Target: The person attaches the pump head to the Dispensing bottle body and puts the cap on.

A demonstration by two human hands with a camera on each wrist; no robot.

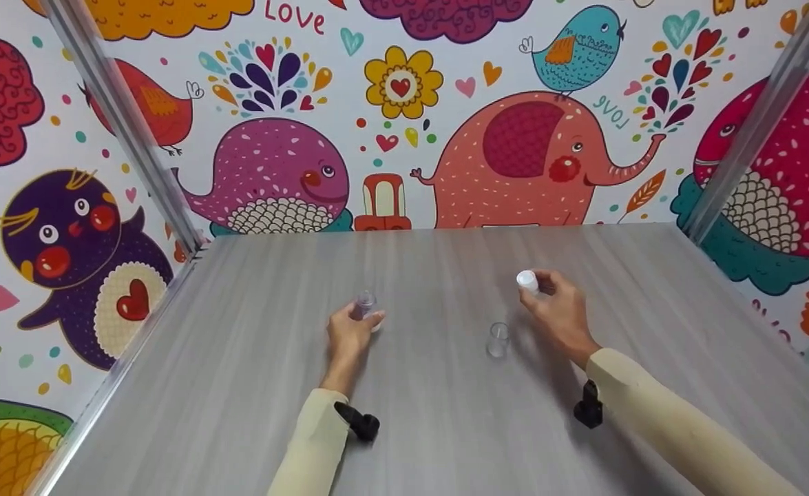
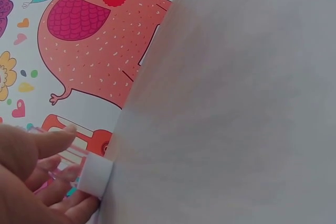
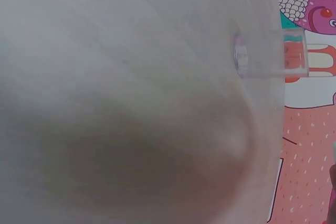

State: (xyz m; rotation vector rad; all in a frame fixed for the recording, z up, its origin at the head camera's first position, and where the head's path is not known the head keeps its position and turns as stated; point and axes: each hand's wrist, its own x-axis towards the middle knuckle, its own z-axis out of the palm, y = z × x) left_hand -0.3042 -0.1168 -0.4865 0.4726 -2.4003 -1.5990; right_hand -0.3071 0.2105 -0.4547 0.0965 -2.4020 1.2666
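Observation:
My left hand [image 1: 350, 334] grips a small clear bottle [image 1: 367, 300] between thumb and fingers. In the left wrist view, a white section [image 2: 96, 176] shows at the bottle's lower end, close to the tabletop. My right hand [image 1: 561, 310] pinches a small round white cap [image 1: 527, 280] above the table, its round end facing the head camera. Between the hands, nearer the right one, a clear open cylinder [image 1: 498, 340] stands upright on the table. The right wrist view shows this clear cylinder [image 3: 270, 53] apart from the fingers, which barely enter that frame at the right edge.
The grey wood-grain table [image 1: 432, 413] reaches back to a wall [image 1: 390, 158] printed with cartoon animals. Metal posts [image 1: 129, 131] rise at the back corners. A black wrist camera [image 1: 359, 421] sits on the left sleeve, another camera [image 1: 589, 406] on the right.

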